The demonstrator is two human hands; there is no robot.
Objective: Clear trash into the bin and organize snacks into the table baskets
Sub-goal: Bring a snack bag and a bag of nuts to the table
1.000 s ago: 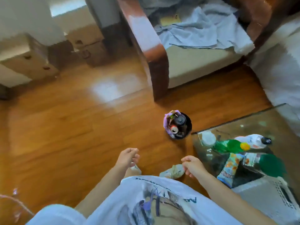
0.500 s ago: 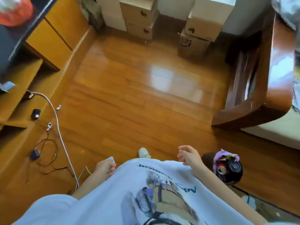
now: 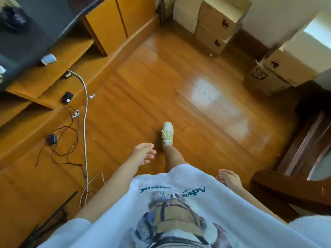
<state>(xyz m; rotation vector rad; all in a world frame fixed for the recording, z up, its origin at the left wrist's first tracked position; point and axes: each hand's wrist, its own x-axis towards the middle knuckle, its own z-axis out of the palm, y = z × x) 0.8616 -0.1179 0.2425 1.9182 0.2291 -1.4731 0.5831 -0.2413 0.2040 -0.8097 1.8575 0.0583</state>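
Bin gone from view; left hand (image 3: 143, 154), right hand (image 3: 228, 179) empty.

cardboard boxes (image 3: 217, 27) by wall | cables (image 3: 85, 122) on wooden floor (image 3: 179, 97) | cabinet (image 3: 111, 20) left

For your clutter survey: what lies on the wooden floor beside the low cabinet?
Tangled thin wires, a white cable and a small black adapter. Where the cables run past the shirt is hidden.

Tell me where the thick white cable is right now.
In the head view, the thick white cable runs down the wooden floor on the left side, beside thin dark wires, left of the left hand.
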